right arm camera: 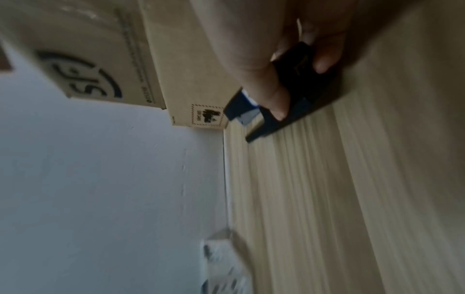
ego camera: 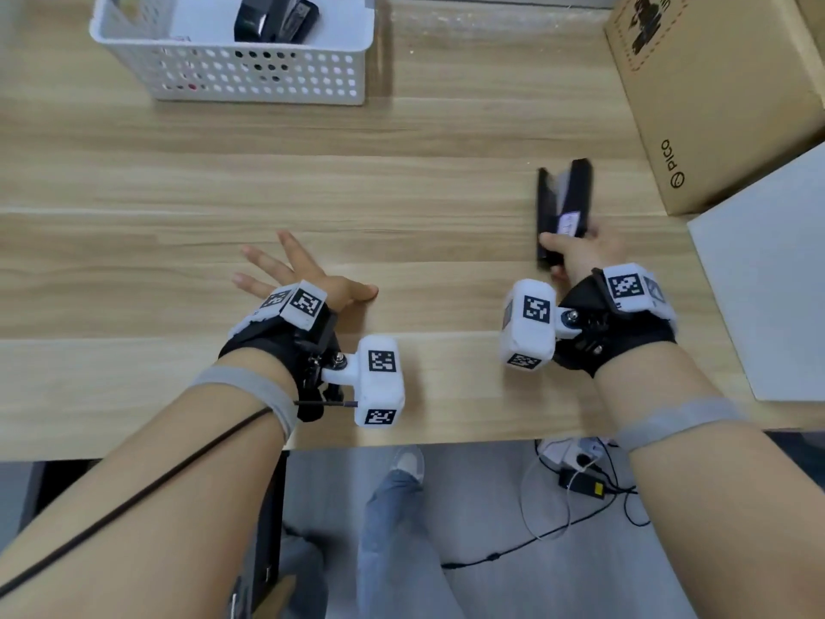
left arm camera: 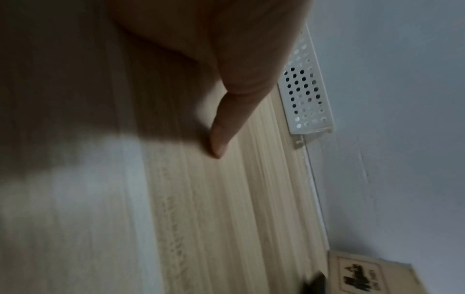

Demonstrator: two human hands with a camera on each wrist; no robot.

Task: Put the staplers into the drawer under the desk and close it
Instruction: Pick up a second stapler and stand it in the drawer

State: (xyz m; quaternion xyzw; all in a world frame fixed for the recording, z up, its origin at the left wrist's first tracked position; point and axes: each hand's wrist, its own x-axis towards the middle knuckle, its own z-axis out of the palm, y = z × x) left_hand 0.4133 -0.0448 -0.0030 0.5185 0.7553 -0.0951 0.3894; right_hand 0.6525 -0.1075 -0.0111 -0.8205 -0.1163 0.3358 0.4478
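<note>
A black stapler (ego camera: 563,203) with a small white label lies on its side on the wooden desk (ego camera: 402,180), right of centre. My right hand (ego camera: 576,254) grips its near end, thumb on one side and fingers on the other; in the right wrist view the stapler (right arm camera: 297,83) shows dark between my thumb and fingertips. My left hand (ego camera: 294,272) rests flat on the desk with fingers spread and holds nothing. A second black stapler (ego camera: 274,15) sits in the white perforated basket (ego camera: 250,73) at the back left. The drawer is out of sight.
A cardboard box (ego camera: 714,91) stands at the back right, with a white board (ego camera: 768,279) in front of it. Below the desk edge I see a person's legs in jeans (ego camera: 393,529), plus cables and a power strip (ego camera: 576,457) on the floor.
</note>
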